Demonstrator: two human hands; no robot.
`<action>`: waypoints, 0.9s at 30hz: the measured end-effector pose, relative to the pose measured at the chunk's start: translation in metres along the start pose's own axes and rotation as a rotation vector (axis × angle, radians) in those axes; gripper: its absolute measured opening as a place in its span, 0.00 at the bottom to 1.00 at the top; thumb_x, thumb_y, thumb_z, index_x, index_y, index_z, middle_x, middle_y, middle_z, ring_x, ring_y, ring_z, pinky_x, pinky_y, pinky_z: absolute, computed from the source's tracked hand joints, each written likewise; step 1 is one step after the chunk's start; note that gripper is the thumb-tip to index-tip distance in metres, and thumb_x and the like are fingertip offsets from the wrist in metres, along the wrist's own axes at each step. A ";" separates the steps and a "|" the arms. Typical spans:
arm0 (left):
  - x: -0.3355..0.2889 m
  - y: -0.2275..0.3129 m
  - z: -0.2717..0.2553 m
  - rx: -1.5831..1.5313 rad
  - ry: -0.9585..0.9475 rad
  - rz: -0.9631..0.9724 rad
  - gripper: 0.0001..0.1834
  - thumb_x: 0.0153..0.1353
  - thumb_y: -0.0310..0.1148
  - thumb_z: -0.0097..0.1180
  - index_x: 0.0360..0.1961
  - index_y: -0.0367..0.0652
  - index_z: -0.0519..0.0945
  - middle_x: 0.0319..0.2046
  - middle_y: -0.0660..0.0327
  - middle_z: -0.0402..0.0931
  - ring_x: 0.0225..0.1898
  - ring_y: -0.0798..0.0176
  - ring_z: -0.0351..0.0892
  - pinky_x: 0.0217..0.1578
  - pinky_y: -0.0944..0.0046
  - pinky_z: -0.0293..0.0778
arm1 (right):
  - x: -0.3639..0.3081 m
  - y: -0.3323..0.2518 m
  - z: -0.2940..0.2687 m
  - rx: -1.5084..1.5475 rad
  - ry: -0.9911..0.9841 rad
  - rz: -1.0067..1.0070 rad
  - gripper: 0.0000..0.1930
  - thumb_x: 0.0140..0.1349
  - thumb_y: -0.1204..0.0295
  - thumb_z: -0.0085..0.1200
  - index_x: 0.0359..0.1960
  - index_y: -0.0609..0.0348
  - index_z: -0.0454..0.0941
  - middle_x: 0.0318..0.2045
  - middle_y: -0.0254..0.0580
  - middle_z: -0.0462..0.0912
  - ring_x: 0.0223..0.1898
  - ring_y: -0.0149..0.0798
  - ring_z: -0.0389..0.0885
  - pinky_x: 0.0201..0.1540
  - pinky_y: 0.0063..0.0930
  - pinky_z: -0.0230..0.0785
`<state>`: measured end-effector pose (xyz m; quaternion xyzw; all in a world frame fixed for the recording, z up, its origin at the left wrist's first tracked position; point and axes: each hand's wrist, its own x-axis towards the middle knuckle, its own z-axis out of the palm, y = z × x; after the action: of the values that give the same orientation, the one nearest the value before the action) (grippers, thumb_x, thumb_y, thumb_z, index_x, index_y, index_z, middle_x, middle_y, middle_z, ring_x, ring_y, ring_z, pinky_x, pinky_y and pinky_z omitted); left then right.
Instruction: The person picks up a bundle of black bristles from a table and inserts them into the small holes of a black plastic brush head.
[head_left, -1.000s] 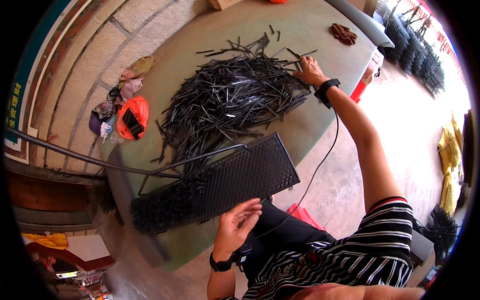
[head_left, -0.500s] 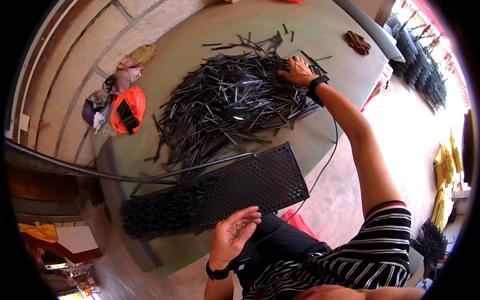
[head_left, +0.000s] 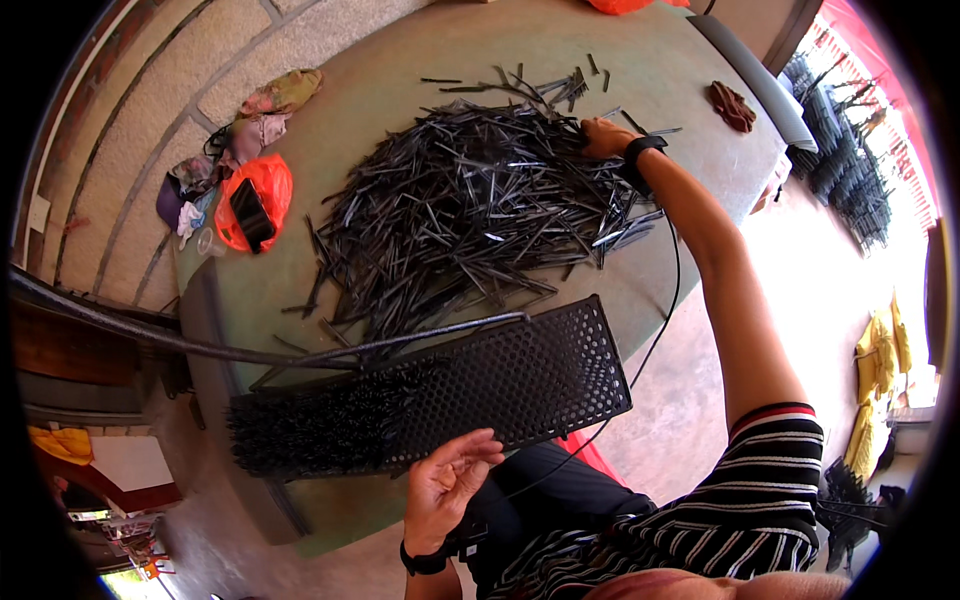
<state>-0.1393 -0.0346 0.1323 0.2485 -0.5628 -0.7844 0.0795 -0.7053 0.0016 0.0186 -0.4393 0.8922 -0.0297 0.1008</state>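
Dark narrow strips lie in a large loose pile (head_left: 470,200) on the green-grey table (head_left: 350,90). At the pile's far right edge, my right hand (head_left: 608,138) has its fingers curled down on some black strips; the fingertips are partly hidden. Nearer me is a long black perforated panel (head_left: 520,380), lying slantwise. Its left part is densely filled with upright black tufts (head_left: 310,425), while the right part shows bare holes. My left hand (head_left: 440,490) hovers by the panel's near edge, fingers loosely bent, thumb apart, with nothing visible in it.
A bent metal rod (head_left: 420,333) crosses above the panel from the left. On the table's left are an orange bag (head_left: 270,180), a dark phone (head_left: 250,215) and bunched cloths (head_left: 255,135). A brown glove-like cloth (head_left: 732,106) lies far right. A thin cable (head_left: 655,345) hangs beside the panel.
My right hand has gone from spread flat to curled at the pile's edge. My left hand has shifted slightly left and down, its fingers more bent. The whole view has shifted a little.
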 end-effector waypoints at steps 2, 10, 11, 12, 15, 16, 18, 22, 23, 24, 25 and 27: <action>0.002 0.003 -0.001 0.022 -0.011 0.015 0.17 0.58 0.25 0.54 0.49 0.32 0.72 0.39 0.49 0.77 0.40 0.58 0.79 0.44 0.62 0.73 | -0.006 0.012 0.004 -0.002 0.030 -0.063 0.24 0.44 0.64 0.60 0.41 0.65 0.70 0.38 0.58 0.77 0.44 0.53 0.75 0.45 0.39 0.68; -0.012 0.006 0.004 0.041 -0.003 0.035 0.16 0.59 0.24 0.53 0.49 0.31 0.72 0.38 0.51 0.77 0.39 0.61 0.78 0.44 0.65 0.73 | -0.071 0.017 -0.006 0.093 0.050 -0.219 0.20 0.45 0.75 0.55 0.43 0.63 0.71 0.38 0.56 0.77 0.45 0.55 0.74 0.46 0.39 0.67; -0.014 0.006 0.005 0.033 -0.003 0.031 0.16 0.58 0.24 0.53 0.49 0.31 0.72 0.38 0.52 0.77 0.40 0.62 0.78 0.44 0.67 0.72 | -0.080 0.013 -0.006 0.086 0.047 -0.232 0.19 0.46 0.76 0.54 0.43 0.62 0.71 0.38 0.56 0.77 0.45 0.54 0.74 0.46 0.39 0.67; -0.016 0.008 0.008 0.027 -0.006 0.032 0.17 0.58 0.23 0.53 0.49 0.32 0.72 0.38 0.54 0.77 0.40 0.64 0.77 0.44 0.69 0.72 | -0.093 0.010 -0.012 0.077 0.049 -0.245 0.19 0.46 0.77 0.53 0.44 0.62 0.72 0.39 0.56 0.77 0.45 0.54 0.74 0.46 0.38 0.67; -0.021 0.010 0.013 0.022 -0.014 0.049 0.17 0.58 0.22 0.53 0.49 0.32 0.72 0.39 0.54 0.77 0.40 0.64 0.77 0.43 0.69 0.72 | -0.120 0.002 -0.022 0.055 -0.019 -0.268 0.25 0.49 0.78 0.51 0.53 0.56 0.68 0.44 0.56 0.75 0.47 0.54 0.72 0.48 0.41 0.66; -0.022 0.012 0.016 0.039 -0.018 0.055 0.16 0.58 0.22 0.53 0.49 0.31 0.72 0.39 0.52 0.77 0.40 0.63 0.78 0.44 0.67 0.72 | -0.125 0.002 -0.024 0.045 -0.061 -0.246 0.27 0.49 0.78 0.51 0.55 0.55 0.67 0.46 0.56 0.74 0.49 0.55 0.71 0.49 0.42 0.66; -0.022 0.017 0.022 0.072 -0.026 0.064 0.16 0.58 0.23 0.52 0.48 0.30 0.72 0.38 0.50 0.77 0.39 0.59 0.78 0.45 0.63 0.73 | -0.134 0.007 -0.025 0.071 -0.083 -0.211 0.38 0.44 0.67 0.59 0.60 0.54 0.58 0.55 0.55 0.61 0.57 0.55 0.58 0.55 0.51 0.57; -0.022 0.028 0.034 0.097 -0.084 0.105 0.16 0.57 0.21 0.53 0.49 0.31 0.72 0.39 0.52 0.77 0.40 0.62 0.78 0.45 0.65 0.73 | -0.141 0.007 -0.014 -0.026 -0.120 -0.161 0.69 0.23 0.49 0.73 0.67 0.53 0.38 0.65 0.55 0.46 0.67 0.54 0.41 0.60 0.64 0.42; -0.021 0.033 0.038 0.115 -0.107 0.128 0.16 0.57 0.21 0.53 0.48 0.32 0.73 0.39 0.54 0.77 0.40 0.64 0.78 0.44 0.68 0.72 | -0.141 0.007 -0.009 -0.083 -0.115 -0.192 0.71 0.21 0.49 0.73 0.67 0.53 0.36 0.65 0.55 0.47 0.67 0.54 0.41 0.60 0.65 0.41; -0.020 0.037 0.042 0.133 -0.129 0.151 0.17 0.56 0.20 0.54 0.48 0.33 0.74 0.39 0.55 0.77 0.41 0.66 0.77 0.44 0.70 0.72 | -0.139 0.007 -0.002 -0.140 -0.110 -0.223 0.72 0.19 0.50 0.74 0.67 0.54 0.34 0.64 0.55 0.48 0.67 0.54 0.42 0.60 0.66 0.40; -0.020 0.042 0.048 0.148 -0.142 0.144 0.16 0.56 0.21 0.55 0.48 0.34 0.74 0.38 0.56 0.77 0.41 0.66 0.78 0.43 0.70 0.72 | -0.136 0.006 0.004 -0.196 -0.105 -0.254 0.74 0.17 0.51 0.75 0.67 0.54 0.32 0.64 0.55 0.49 0.67 0.54 0.42 0.60 0.67 0.40; -0.016 0.048 0.057 0.184 -0.237 0.158 0.17 0.56 0.20 0.54 0.48 0.32 0.73 0.38 0.54 0.76 0.41 0.63 0.77 0.45 0.67 0.72 | -0.123 0.008 0.009 -0.134 -0.152 -0.182 0.75 0.17 0.51 0.75 0.66 0.57 0.30 0.63 0.55 0.52 0.66 0.53 0.45 0.60 0.67 0.40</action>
<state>-0.1604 0.0026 0.1950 0.1152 -0.6554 -0.7447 0.0509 -0.6363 0.1038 0.0274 -0.5251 0.8384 0.0545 0.1355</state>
